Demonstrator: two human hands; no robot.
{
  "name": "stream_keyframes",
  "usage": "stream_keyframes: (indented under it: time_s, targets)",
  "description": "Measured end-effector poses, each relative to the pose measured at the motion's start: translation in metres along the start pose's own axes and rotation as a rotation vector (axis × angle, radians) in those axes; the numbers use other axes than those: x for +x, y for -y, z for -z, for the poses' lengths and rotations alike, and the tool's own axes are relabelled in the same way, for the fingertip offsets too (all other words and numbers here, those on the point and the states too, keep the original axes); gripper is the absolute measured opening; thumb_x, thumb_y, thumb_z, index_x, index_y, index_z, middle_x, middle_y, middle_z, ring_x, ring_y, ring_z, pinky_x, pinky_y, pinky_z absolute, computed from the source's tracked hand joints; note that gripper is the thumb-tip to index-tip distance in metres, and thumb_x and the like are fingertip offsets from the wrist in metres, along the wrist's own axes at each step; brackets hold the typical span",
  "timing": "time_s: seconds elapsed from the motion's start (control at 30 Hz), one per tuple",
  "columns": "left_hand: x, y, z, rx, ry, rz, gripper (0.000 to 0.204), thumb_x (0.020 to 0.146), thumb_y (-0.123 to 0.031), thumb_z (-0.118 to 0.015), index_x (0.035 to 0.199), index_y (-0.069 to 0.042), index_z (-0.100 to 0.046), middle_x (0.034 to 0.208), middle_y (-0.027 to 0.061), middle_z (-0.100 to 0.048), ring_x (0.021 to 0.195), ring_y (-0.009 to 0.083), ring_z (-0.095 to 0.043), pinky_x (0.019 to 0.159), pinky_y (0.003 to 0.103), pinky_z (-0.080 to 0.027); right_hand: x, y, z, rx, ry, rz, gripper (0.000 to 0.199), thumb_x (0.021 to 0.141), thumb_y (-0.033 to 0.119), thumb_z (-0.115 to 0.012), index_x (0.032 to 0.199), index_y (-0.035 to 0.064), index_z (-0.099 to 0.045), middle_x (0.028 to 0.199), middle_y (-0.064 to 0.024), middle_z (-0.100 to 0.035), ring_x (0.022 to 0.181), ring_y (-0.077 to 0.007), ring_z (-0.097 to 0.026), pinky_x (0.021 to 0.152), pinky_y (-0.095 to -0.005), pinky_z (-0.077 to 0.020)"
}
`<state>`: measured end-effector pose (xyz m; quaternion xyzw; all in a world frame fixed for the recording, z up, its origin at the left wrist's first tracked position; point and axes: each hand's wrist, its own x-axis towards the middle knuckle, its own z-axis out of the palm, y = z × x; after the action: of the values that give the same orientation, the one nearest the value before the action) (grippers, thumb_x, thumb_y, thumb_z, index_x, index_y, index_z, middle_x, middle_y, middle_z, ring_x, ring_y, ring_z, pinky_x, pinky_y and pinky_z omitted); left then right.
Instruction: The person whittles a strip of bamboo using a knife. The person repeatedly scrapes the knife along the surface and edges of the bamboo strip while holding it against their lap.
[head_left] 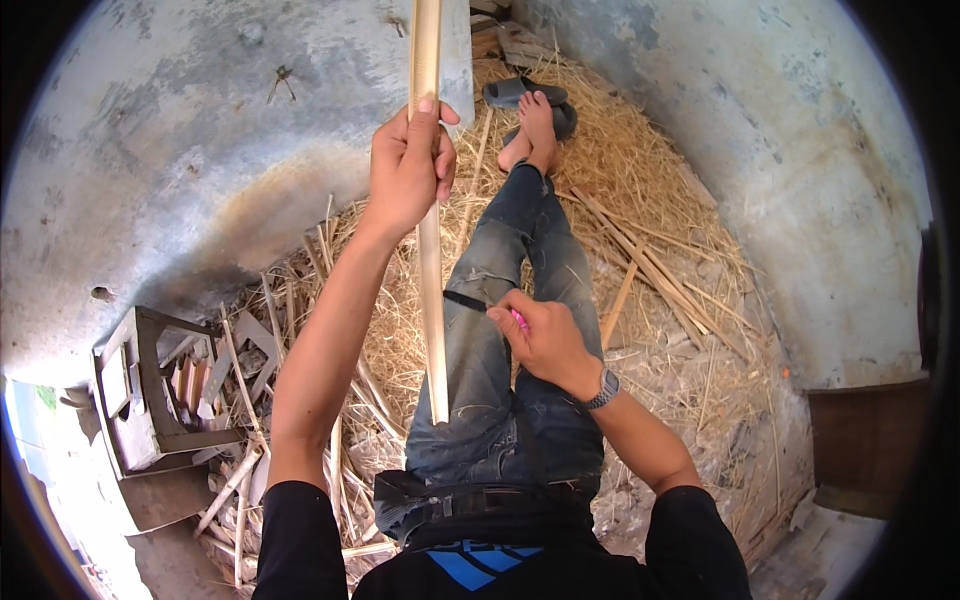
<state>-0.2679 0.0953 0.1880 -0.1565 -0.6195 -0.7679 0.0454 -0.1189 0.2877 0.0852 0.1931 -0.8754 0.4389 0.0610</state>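
A long, pale split bamboo strip (431, 290) runs from the top edge of the view down to above my thigh. My left hand (410, 165) is closed around its upper part, thumb lying along the strip. My right hand (548, 340), with a watch on its wrist, grips a knife (468, 301) by its pink handle. The dark blade points left toward the strip, its tip close to the strip's right edge; whether they touch I cannot tell. Both hands are above my outstretched legs in worn jeans (485, 370).
Straw and shavings (640, 150) cover the floor around my legs, with several loose strips (660, 270) on the right. A broken wooden frame (150, 390) and scrap pieces lie on the left. Grey walls (230, 120) stand close by. Dark sandals (507, 92) are at my bare feet.
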Motion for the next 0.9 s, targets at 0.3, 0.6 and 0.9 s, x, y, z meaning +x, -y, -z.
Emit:
stream_keyframes:
  time_s: [0.3,0.6,0.9]
  targets:
    - [0.002,-0.018,-0.020,0.015,0.030,0.012,0.043,0.115,-0.040,-0.042,0.107,-0.001,-0.059,0.055,-0.0009,-0.043,0.039,0.0092,-0.042,0.039,0.025,-0.036,0.031,0.008,0.048,-0.003,-0.202,-0.030,0.038,0.107,0.030,-0.062,0.079,0.0041,-0.058,0.058,-0.0170,-0.053,0.050,-0.0359,-0.056,0.048,-0.0426,-0.0395]
    - [-0.001,-0.024,-0.027,0.081,0.034,0.034,0.045,0.115,-0.040,-0.041,0.109,0.001,-0.060,0.055,0.0006,-0.047,0.041,0.0117,-0.050,0.043,0.026,-0.043,0.028,0.023,0.076,-0.053,-0.170,-0.027,0.044,0.105,0.030,-0.065,0.070,0.0047,-0.056,0.053,-0.0137,-0.046,0.044,-0.0306,-0.048,0.046,-0.0408,-0.0357]
    - [-0.004,0.023,-0.013,0.146,-0.003,-0.001,0.044,0.115,-0.041,-0.041,0.108,-0.002,-0.060,0.059,0.0025,-0.049,0.049,0.0127,-0.052,0.051,0.028,-0.046,0.046,0.017,0.062,-0.231,-0.070,0.092,0.047,0.103,0.038,-0.065,0.069,0.0073,-0.059,0.056,-0.0159,-0.056,0.052,-0.0397,-0.059,0.048,-0.0480,-0.0427]
